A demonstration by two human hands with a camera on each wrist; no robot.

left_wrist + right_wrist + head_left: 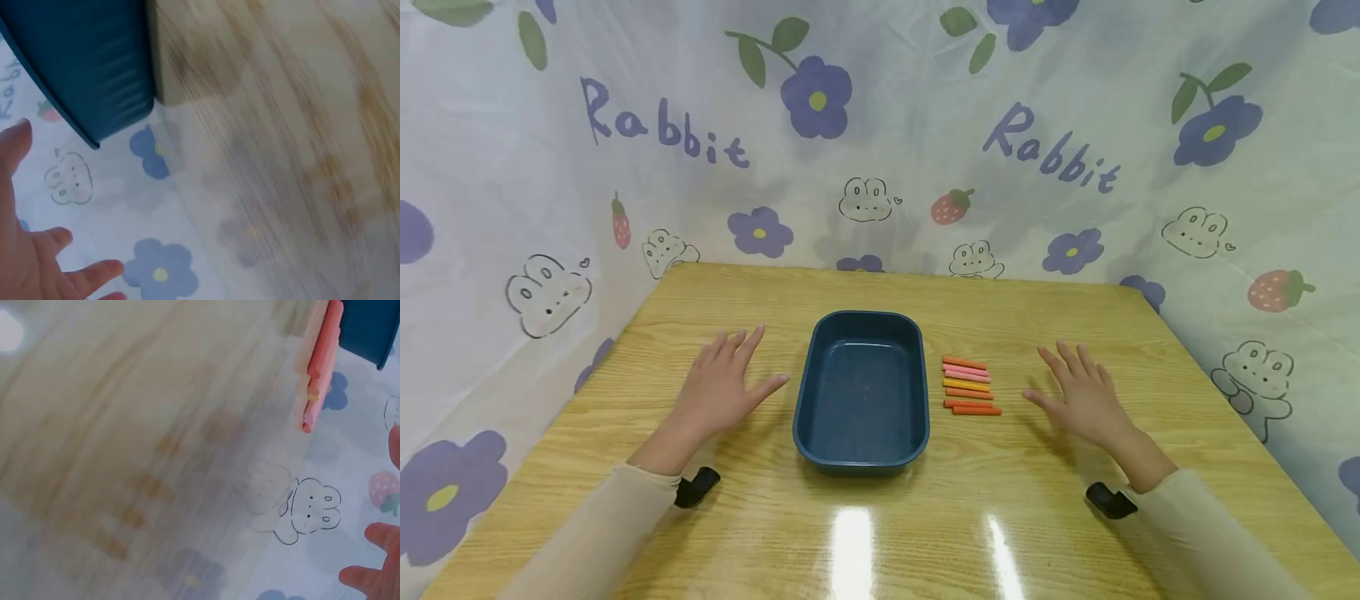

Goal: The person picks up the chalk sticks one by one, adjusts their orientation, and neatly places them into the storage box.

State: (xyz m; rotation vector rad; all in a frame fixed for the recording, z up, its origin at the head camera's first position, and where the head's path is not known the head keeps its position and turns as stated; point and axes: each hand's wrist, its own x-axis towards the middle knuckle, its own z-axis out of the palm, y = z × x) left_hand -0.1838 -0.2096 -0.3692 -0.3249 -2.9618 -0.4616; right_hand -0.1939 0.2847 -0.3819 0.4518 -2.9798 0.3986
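Note:
A dark blue rectangular tray (861, 463) with rounded corners and nothing in it stands mid-table. To its right, several slim chalk-like sticks lie side by side in a column: orange, pink, yellow (967, 385) and red. My left hand (718, 383) hovers left of the tray with fingers spread, holding nothing. Beyond the sticks on the right, my right hand (1086, 404) is likewise spread, its thumb nearest the sticks. From the left wrist, the tray's side wall (100, 69) shows above the fingers. The right wrist view catches the red stick ends (325, 347) beside the tray (372, 328).
A light wooden table (1030, 308) carries everything, with bright reflections along its front. Behind and on both sides hangs a white cloth (910, 142) printed with rabbits, flowers and strawberries. Black wrist mounts (697, 487) sit at the sleeve cuffs.

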